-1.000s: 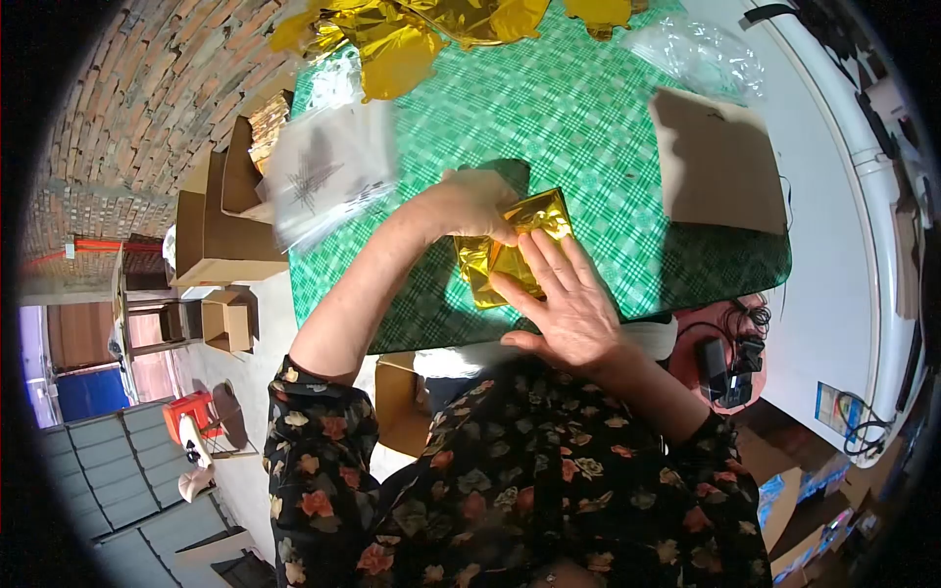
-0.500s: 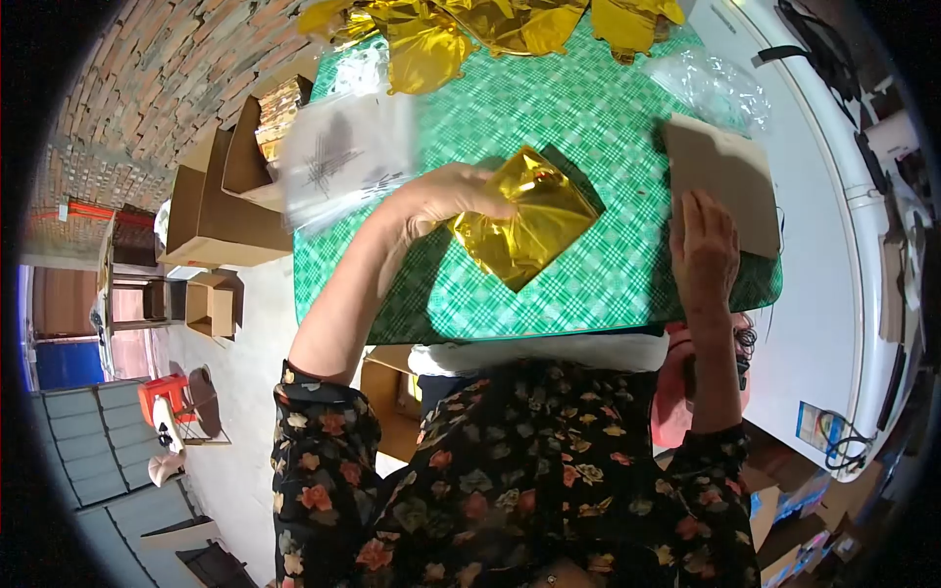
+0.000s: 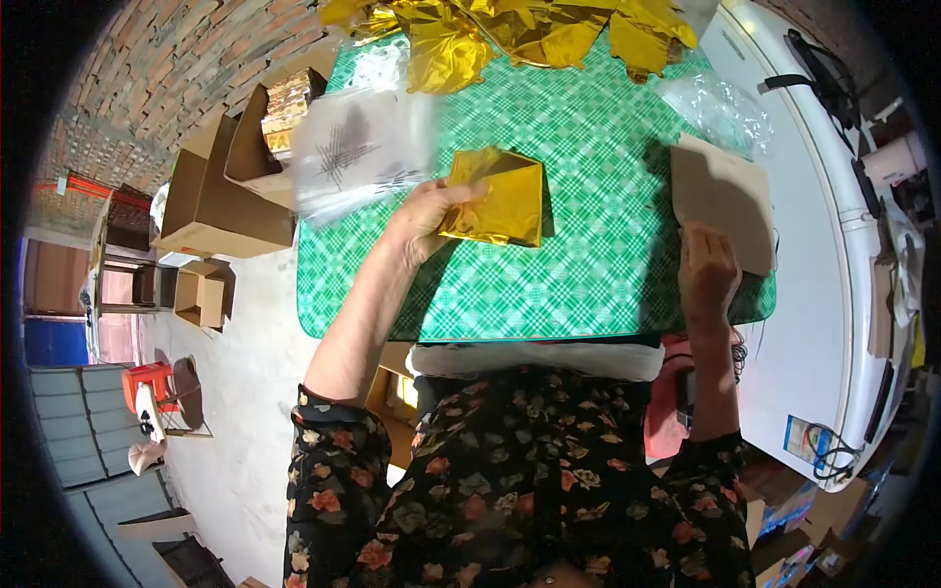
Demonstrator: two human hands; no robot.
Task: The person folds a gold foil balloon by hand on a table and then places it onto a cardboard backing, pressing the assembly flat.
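Note:
My left hand (image 3: 427, 218) pinches a folded square of shiny gold foil (image 3: 510, 204) by its left side, thumb on top. The foil is held over the green checked tablecloth (image 3: 549, 294), and its upper flap looks crumpled and partly see-through. On the right, my right hand (image 3: 710, 267) has its fingers bent together over the lower left edge of a stack of brown cardboard sheets (image 3: 725, 196). The thumb of that hand is mostly hidden.
Gold foil pieces (image 3: 549, 34) lie along the table's far edge. Clear plastic bags (image 3: 358, 147) sit at the left, and another clear wrapper (image 3: 720, 108) at the back right. Cardboard boxes (image 3: 221, 196) stand left of the table; a white appliance (image 3: 809, 245) borders the right.
The gold foil has turned from a diamond to a squarer position and moved slightly left with my left hand. My right hand's fingers have gone from flat on the cardboard to bent at its edge.

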